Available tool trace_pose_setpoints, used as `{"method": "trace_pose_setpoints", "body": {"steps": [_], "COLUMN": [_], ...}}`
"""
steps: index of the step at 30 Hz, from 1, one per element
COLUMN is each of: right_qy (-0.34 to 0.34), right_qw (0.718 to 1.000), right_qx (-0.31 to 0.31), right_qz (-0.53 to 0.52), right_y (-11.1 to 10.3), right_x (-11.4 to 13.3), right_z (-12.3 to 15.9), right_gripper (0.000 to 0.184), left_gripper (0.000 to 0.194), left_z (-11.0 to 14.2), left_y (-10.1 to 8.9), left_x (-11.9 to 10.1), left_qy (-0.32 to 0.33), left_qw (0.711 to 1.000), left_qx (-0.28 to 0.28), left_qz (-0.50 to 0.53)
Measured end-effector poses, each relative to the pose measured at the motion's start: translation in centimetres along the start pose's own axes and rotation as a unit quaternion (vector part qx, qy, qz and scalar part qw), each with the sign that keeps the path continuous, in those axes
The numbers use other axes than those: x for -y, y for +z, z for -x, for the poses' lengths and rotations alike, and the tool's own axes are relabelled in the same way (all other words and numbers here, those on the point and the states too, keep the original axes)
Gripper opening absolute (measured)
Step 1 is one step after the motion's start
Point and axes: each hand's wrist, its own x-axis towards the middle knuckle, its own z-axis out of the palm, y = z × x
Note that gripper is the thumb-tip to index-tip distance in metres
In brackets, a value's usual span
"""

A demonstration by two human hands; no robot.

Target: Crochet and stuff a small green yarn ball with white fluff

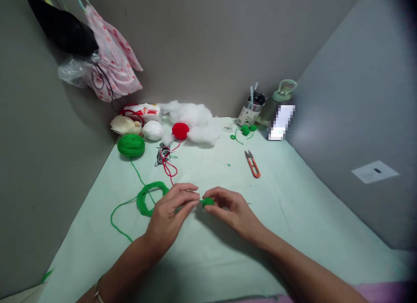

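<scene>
Green yarn piece [208,202] sits pinched in the right hand [233,207], left hand's [174,207] fingertips nearly closed beside it.

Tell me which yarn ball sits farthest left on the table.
The green ball, the largest; the white ball and red ball both sit to its right.

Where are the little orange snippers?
In the head view, the orange snippers lie on the table, right of centre, beyond the right hand.

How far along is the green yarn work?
Looks done: small green pieces beside the pen cup.
In hand: a green bit in the right hand, its strand at the left hand.
Probably left: finishing that bit; snips lie aside. Final count can't be told.
</scene>
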Motion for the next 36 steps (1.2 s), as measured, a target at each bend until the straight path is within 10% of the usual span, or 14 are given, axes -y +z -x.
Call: {"method": "trace_pose_setpoints", "body": {"steps": [5,12,15,24,29,33,36], "right_qy": [-0.125,-0.267,-0.274,-0.197,-0.212,-0.210,-0.198], "right_qw": [0.981,0.920,0.907,0.955,0.949,0.952,0.964], "right_qx": [-0.037,-0.061,-0.095,-0.124,-0.165,-0.187,-0.172], "right_qz": [0.145,0.281,0.305,0.185,0.168,0.120,0.048], "right_y": [-0.1,-0.7,-1.2,-1.2,-1.3,-1.4,-1.6], "right_x": [-1.0,-1.9,-2.0,-1.7,-1.7,-1.8,-1.9], "right_z": [0.0,-0.4,-0.7,-0.9,-0.6,-0.5,-0.7], "right_gripper": [0.009,0.021,0.024,0.011,0.011,0.014,0.017], "left_gripper": [0.015,0.022,0.030,0.024,0.030,0.029,0.030], "left_z": [0.0,-0.4,-0.8,-1.6,-1.4,-0.2,-0.2], "left_y": [-0.1,-0.2,-0.7,-1.4,-2.6,-2.4,-2.3], "left_x": [0.9,0.5,0.4,-0.8,-2.9,-4.7,-5.0], "left_qy": [-0.018,-0.243,-0.319,-0.391,-0.315,-0.319,-0.240], "left_qw": [0.999,0.963,0.920,0.835,0.866,0.839,0.916], "left_qx": [-0.028,0.028,0.077,-0.008,-0.046,0.120,0.181], "left_qz": [-0.013,0.117,0.215,0.387,0.385,0.424,0.267]}}
